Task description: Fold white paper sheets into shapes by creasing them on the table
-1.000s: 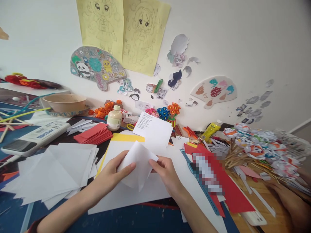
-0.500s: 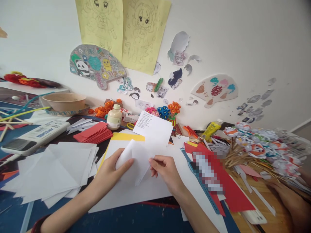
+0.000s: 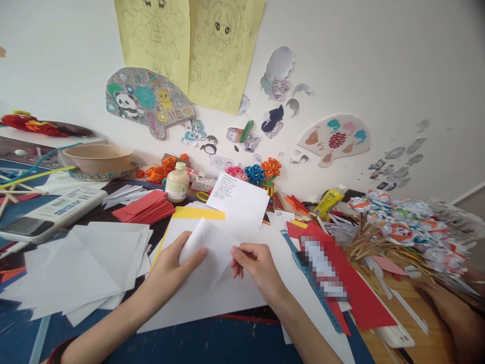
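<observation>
A folded white paper (image 3: 214,247) is held between my two hands, above a large white sheet (image 3: 182,308). My left hand (image 3: 186,258) grips its left side, the thumb lying on top. The fingertips of my right hand (image 3: 248,258) pinch its right edge. Behind the paper lies a white sheet with handwritten lines (image 3: 238,197). To the left are a fanned pile of white paper squares (image 3: 83,268) and a stack of red paper strips (image 3: 146,206).
A cream bottle (image 3: 177,183) and a bowl (image 3: 99,157) stand behind on the left. On the right are a blue watch strap (image 3: 322,298), red paper (image 3: 364,298), a yellow bottle (image 3: 330,202) and paper flowers (image 3: 401,232). Another person's arm (image 3: 450,308) rests at far right.
</observation>
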Demonstrator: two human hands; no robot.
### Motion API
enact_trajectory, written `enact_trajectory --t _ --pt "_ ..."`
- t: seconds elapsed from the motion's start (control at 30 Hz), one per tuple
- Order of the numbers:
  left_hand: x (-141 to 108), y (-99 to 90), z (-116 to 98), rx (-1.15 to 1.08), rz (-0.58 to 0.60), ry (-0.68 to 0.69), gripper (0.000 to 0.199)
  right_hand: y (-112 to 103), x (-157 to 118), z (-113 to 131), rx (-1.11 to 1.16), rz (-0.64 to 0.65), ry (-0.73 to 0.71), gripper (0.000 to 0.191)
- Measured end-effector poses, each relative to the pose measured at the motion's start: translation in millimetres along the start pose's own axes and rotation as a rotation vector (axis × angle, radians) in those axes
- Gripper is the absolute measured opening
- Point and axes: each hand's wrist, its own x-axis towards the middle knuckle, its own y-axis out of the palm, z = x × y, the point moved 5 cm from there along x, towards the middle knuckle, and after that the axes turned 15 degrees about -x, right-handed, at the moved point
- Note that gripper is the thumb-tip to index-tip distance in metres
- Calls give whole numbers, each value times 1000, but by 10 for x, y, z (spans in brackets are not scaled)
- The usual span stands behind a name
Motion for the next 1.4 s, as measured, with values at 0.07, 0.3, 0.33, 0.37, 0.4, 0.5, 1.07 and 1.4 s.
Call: enact_trajectory --t 0.07,0.3,0.33,0.37,0.4,0.5,1.07,1.4 --pt "-2 0 2 -5 0 -7 41 0 1 5 3 5 -5 40" --pt "-8 -8 6 -7 -15 -11 41 1 -11 36 3 16 -14 39" --pt "-6 -8 11 -5 -15 -11 41 2 -11 36 5 17 -15 40" --pt "-4 -8 16 -3 -16 -12 41 3 -11 35 7 17 -18 40" --pt "-2 -8 21 1 -17 -13 41 3 -9 32 10 17 -20 40" --pt "0 -5 21 13 -20 -19 42 0 -4 17 11 16 -26 40" --pt "-50 69 -97 -282 71 -246 45 -16 -33 69 -47 40 -55 37" --pt "-58 104 -26 -389 127 -317 48 -1 -16 0 64 74 28 36"
